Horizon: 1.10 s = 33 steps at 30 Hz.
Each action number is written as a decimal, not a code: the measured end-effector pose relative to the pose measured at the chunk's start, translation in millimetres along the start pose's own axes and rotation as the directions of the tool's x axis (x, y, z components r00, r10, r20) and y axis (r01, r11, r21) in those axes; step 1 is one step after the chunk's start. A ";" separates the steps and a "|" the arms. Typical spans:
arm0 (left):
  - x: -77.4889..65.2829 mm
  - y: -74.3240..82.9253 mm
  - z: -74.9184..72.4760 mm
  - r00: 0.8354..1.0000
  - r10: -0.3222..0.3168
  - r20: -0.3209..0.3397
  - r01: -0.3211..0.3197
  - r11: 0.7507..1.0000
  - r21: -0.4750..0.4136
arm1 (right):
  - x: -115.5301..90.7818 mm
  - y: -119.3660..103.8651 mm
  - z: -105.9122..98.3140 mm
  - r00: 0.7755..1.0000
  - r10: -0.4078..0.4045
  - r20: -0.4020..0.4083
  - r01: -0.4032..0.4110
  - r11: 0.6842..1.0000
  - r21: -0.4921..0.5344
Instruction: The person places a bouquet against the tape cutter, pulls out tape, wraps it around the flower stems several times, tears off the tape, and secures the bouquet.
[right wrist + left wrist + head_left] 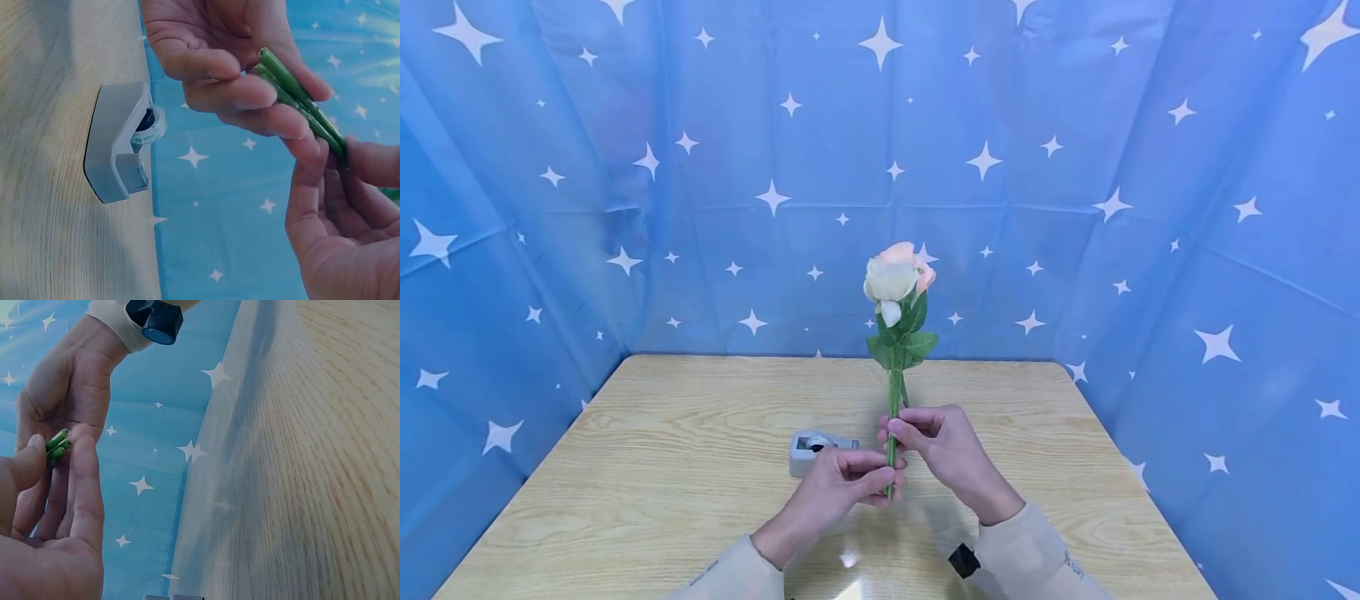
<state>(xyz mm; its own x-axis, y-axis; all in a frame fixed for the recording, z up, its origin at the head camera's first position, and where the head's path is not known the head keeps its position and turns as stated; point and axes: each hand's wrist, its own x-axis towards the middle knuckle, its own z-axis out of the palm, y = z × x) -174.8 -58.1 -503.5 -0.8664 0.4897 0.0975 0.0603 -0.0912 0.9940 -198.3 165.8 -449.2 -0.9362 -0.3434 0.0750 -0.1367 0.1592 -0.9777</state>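
A small bunch of roses stands upright above the table, with a white rose (891, 278) in front and pink petals (925, 275) behind it. Green leaves (917, 346) hang below the blooms. My right hand (953, 454) pinches the green stems (895, 392) between thumb and fingers. Lower down, near the cut ends, my left hand (838, 487) pinches the same stems. Seen from the left wrist, the stem ends (59, 445) sit bundled together. The right wrist view shows the stems (300, 100) running from one hand to the other.
A grey tape dispenser (808, 450) with a roll of clear tape stands on the wooden table (700, 417), just behind my left hand. Blue curtains (820, 150) with white stars enclose the back and both sides.
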 end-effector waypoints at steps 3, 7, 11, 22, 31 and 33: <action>-0.2 0.2 -0.5 1.000 0.002 0.005 -0.002 1.000 -0.018 | -0.8 -0.8 -1.0 1.000 0.008 0.009 -0.008 1.000 0.004; -0.3 -0.3 -0.3 1.000 0.024 -0.015 -0.025 0.999 -0.041 | -0.9 -1.3 -1.9 1.000 0.005 0.021 -0.005 1.000 -0.001; -0.4 -0.5 -0.4 0.999 0.035 -0.040 -0.035 0.999 -0.021 | -0.6 -2.1 -1.8 1.000 -0.002 0.030 0.003 1.000 -0.008; -0.7 -0.8 -1.6 0.997 0.042 -0.066 -0.041 0.999 0.021 | 0.0 -2.3 0.9 1.000 -0.009 0.028 0.010 0.999 -0.030; -1.0 -1.1 0.6 0.996 0.032 -0.087 -0.030 0.999 0.031 | 1.8 -0.5 2.1 0.999 -0.024 0.025 0.026 0.999 -0.041; -1.1 -0.8 0.7 0.995 0.026 -0.099 -0.024 0.999 0.026 | 1.5 -0.4 2.3 1.000 -0.019 0.017 0.019 0.999 -0.046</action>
<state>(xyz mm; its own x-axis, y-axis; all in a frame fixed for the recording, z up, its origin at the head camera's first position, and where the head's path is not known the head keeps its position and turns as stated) -173.5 -58.0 -504.4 -0.9095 0.3985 0.1183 0.0939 -0.0804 0.9923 -198.9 163.1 -449.2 -0.9279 -0.3620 0.0898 -0.1694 0.1948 -0.9661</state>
